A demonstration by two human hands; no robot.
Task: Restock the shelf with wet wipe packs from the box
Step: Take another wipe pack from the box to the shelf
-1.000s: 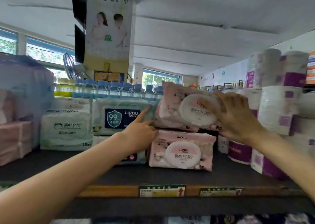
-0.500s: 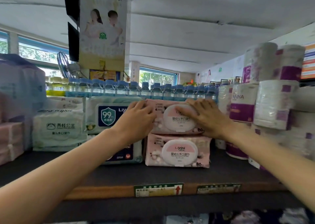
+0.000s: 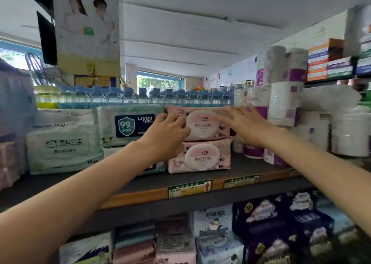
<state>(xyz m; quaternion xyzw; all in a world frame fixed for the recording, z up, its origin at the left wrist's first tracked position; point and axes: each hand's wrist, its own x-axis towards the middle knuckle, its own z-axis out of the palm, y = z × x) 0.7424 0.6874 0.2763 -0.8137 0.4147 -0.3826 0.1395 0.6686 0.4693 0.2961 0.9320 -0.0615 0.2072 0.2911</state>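
Observation:
Two pink wet wipe packs are stacked on the dark shelf (image 3: 253,168). The upper pink pack (image 3: 200,124) lies flat on the lower pink pack (image 3: 200,157), and both white lids face me. My left hand (image 3: 165,137) curls its fingers against the upper pack's left end. At the pack's right end my right hand (image 3: 248,123) lies flat against it with the fingers spread. The box is out of view.
A blue-label wipe pack (image 3: 130,123) and a green-white pack (image 3: 64,145) stand left of the pink stack. Toilet roll packs (image 3: 285,103) crowd the right. Water bottles (image 3: 160,97) line the back. Price tags (image 3: 189,188) mark the shelf edge, with tissue packs (image 3: 281,223) below.
The upper pink pack went from tilted in my right hand to lying flat on the lower pack. Both hands now rest at its ends, and my view has dropped a little.

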